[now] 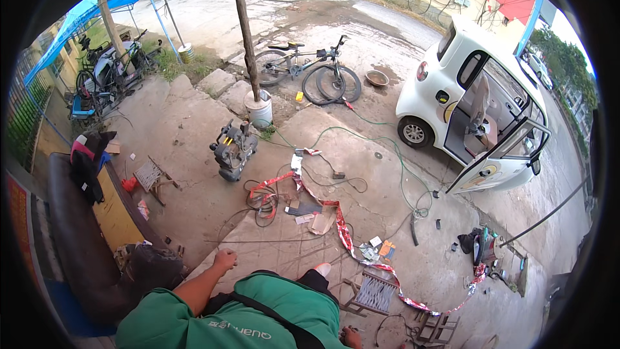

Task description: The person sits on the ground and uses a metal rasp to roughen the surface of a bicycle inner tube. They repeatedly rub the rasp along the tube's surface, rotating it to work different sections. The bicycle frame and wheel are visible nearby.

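My left hand [225, 260] hangs in front of me with its fingers curled in, and nothing shows in it. Thin rods [258, 241] lie on the ground beyond it. Low at the picture's bottom, my right hand [351, 337] is partly hidden beside my green shirt [278, 300]; its fingers are too small and dark to read. Nearest to that hand stands a low stool with a woven seat [374, 292]. Past the stool, a red and silver foil strip [344, 232] winds over the concrete. A flattened piece of cardboard [321, 221] lies beside the strip.
An air compressor [234, 148] stands ahead, with a green hose [394, 145] trailing right. A small white car [481, 84] has its door open. A bicycle [303, 68] stands behind a pole in a bucket [259, 110]. At left is a brown sofa [71, 220].
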The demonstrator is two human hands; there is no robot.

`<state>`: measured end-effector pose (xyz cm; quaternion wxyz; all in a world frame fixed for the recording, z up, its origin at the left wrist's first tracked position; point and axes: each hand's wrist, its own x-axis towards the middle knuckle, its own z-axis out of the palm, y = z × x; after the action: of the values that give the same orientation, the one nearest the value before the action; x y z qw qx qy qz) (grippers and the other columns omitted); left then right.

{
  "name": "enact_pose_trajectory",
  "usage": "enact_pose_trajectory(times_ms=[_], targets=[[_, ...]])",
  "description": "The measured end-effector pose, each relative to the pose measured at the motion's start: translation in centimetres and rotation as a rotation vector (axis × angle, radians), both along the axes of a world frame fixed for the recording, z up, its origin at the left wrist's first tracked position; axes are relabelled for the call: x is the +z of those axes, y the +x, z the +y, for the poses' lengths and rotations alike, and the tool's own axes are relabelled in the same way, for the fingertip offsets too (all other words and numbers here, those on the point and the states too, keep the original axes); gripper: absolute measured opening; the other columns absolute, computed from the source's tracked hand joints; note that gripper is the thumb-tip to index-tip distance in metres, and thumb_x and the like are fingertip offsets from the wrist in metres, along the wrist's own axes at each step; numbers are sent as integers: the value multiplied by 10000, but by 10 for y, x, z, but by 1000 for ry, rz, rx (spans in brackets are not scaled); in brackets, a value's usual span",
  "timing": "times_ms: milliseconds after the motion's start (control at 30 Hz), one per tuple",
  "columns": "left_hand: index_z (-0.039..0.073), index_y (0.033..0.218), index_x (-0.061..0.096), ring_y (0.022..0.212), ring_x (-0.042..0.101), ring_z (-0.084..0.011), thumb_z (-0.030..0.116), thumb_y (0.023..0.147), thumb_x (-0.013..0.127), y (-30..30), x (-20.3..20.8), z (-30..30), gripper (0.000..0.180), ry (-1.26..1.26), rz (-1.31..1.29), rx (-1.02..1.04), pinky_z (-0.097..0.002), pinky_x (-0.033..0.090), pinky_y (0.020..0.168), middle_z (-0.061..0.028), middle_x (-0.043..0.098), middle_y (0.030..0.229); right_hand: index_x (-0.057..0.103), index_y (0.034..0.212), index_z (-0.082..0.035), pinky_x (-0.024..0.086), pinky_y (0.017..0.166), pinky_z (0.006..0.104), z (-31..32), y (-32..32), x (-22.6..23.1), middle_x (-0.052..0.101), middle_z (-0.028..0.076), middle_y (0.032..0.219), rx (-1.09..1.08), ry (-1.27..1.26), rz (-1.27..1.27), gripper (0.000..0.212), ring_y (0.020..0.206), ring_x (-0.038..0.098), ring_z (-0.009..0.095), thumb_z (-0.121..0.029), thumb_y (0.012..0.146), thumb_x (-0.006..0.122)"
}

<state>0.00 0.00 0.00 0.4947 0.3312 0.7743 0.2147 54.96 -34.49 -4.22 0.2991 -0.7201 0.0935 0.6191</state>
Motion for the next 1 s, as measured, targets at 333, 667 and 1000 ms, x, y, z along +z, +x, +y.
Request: enact_pose_trajectory(times_ms=[333, 667, 1000], targets=[[0, 1109, 762, 753, 770, -216, 260, 904, 692, 201, -9, 177, 338, 21, 16, -182, -364, 598, 671, -139, 776, 913, 601, 986, -112, 394, 440, 349, 154, 150, -47, 499, 26, 643, -79, -44, -66, 85, 484, 484, 178, -188, 974, 636], [20, 1136, 730, 754, 758, -240, 228, 920, 732, 217, -124, 316, 300, -190, -1, 97, -377, 576, 586, -114, 750, 877, 600, 975, -120, 393, 440, 350, 420, 287, -95, 508, 27, 644, -207, 19, -127, 77, 474, 475, 180, -190, 972, 631], [17, 1143, 686, 762, 733, -232, 216, 951, 670, 246, -123, 538, 276, -186, -144, 181, -372, 556, 585, -106, 717, 954, 658, 1012, -66, 461, 461, 336, 694, 311, -69, 586, 32, 716, 167, 30, -202, 176, 514, 543, 160, -240, 1015, 634]])
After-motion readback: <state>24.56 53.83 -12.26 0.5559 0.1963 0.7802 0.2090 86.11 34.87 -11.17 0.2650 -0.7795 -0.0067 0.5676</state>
